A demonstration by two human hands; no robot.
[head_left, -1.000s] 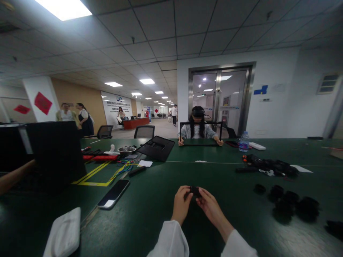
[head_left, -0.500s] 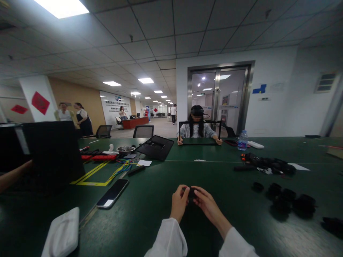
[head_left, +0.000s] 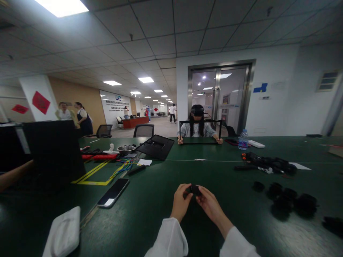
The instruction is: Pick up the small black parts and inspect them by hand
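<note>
Between my two hands is a small black part, its exact kind too small and dark to make out. The fingers of my left hand are closed on its left side. My right hand pinches the same part from the right. Both hands are just above the green table, near the middle, and the fingertips partly hide the part. On the right of the table lie several round black pieces, blurred and dark.
A phone and a white device lie at left, near a black monitor. Across the table a person holds a black frame. A water bottle stands near a dark cluster of gear. A black panel leans at the back.
The small black part has turned and risen slightly between my fingers, showing more of itself. My hands have shifted a little to the right. A person in the far background has moved.
</note>
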